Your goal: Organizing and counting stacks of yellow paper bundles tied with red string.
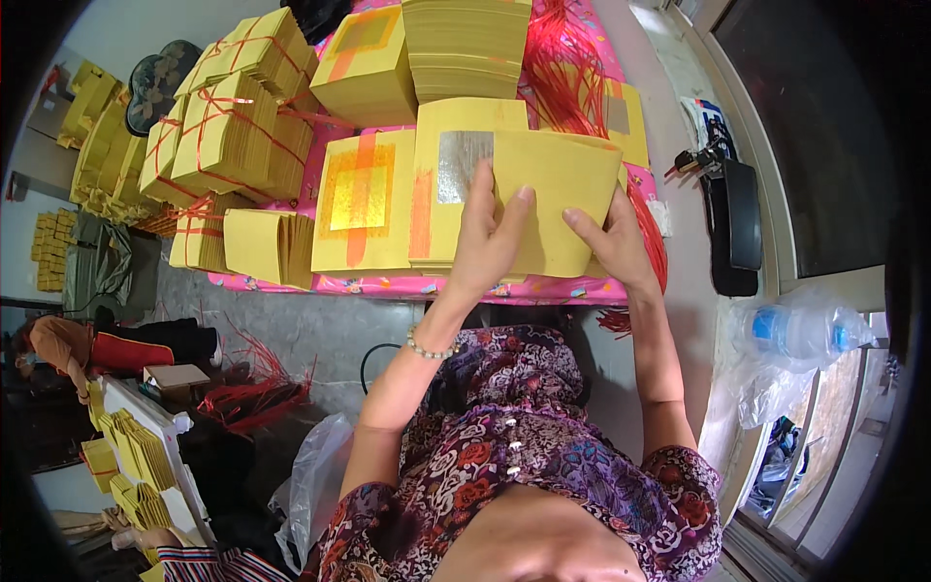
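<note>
Both hands hold a folded yellow joss paper (553, 194) over the near edge of the table. My left hand (485, 233) grips its left side, thumb on the front face. My right hand (621, 247) pinches the lower right side, thumb in front and the other fingers hidden behind. Beneath and left of it lies a joss paper pile with a silver square (464, 167). Beside that is a pile with a gold square (358, 199) and orange marks. Further left, a small folded bundle (257, 242) stands on the table's front edge.
Tied stacks of yellow paper (228, 136) with red string stand at the left. Taller piles (465, 53) and loose red strings (567, 78) lie at the back on the pink tablecloth (388, 283). A co-worker (68, 344) is at the far left. A plastic bottle (800, 330) is at right.
</note>
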The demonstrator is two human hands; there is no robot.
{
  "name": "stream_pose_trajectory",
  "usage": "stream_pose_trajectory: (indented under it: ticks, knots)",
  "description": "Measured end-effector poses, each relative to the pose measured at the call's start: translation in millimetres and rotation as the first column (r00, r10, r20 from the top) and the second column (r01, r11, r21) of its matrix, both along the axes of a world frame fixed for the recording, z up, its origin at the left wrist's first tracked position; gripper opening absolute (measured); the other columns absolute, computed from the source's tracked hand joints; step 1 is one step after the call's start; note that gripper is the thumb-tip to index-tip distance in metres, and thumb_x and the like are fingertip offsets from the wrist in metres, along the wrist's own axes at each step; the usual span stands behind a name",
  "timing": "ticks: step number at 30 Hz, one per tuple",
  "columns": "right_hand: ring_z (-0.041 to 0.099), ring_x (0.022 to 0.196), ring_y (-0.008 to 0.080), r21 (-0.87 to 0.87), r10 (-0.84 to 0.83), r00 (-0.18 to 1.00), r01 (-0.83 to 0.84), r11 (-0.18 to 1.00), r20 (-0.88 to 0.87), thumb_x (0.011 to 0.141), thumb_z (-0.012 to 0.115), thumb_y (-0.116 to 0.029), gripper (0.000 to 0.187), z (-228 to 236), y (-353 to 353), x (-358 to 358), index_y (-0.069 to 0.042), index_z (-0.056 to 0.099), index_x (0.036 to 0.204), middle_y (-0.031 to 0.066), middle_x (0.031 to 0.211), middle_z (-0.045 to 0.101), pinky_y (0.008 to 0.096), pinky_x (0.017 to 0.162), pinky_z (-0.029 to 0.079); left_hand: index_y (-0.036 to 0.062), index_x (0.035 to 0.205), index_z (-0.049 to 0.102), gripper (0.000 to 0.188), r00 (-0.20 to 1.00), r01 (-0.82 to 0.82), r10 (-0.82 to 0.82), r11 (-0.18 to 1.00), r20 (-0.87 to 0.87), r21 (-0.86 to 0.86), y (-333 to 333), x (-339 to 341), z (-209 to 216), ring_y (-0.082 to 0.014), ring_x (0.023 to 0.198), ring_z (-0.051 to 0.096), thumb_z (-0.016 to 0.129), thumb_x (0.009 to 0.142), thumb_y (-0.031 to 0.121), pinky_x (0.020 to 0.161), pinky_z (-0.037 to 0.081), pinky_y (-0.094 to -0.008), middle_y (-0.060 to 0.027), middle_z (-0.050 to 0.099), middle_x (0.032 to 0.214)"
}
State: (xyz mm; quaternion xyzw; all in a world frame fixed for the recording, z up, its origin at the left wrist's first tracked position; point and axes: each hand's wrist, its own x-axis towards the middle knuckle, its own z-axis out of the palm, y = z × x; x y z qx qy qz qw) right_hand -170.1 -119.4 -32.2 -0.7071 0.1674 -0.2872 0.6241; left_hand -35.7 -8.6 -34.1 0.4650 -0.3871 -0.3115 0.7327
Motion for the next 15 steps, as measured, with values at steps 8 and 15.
stream_pose_trajectory:
  ticks: [8, 15]
  knots:
    - [0.051, 0.113, 0.0164, -0.001, 0.036, 0.999, -0.036, 0.999, 0.041, 0.087, 0.063, -0.007, 0.058, -2, 0, -5, 0.002, 0.034, 0.136, 0.0105, 0.123, 0.053, 0.0314, 0.096, 0.041, -0.0006, 0.119, 0.04, 0.026, 0.991, -0.104, 0.109, 0.993, 0.083, -0.062, 2, -11, 2, -0.012, 0.104, 0.049, 0.048, 0.095, 0.006, 0.09, 0.041, -0.0271, -0.0096, 0.054, 0.11]
    - [0.05, 0.114, 0.0166, -0.005, 0.058, 0.997, -0.058, 0.998, 0.047, 0.088, 0.063, -0.011, 0.057, 0, 1, -10, 0.002, 0.034, 0.136, 0.0109, 0.124, 0.052, 0.0319, 0.098, 0.04, 0.0, 0.117, 0.04, 0.024, 0.983, -0.123, 0.13, 0.991, 0.13, -0.058, 6, -16, 0, -0.0126, 0.097, 0.053, 0.047, 0.095, 0.006, 0.083, 0.044, -0.0272, -0.01, 0.057, 0.104]
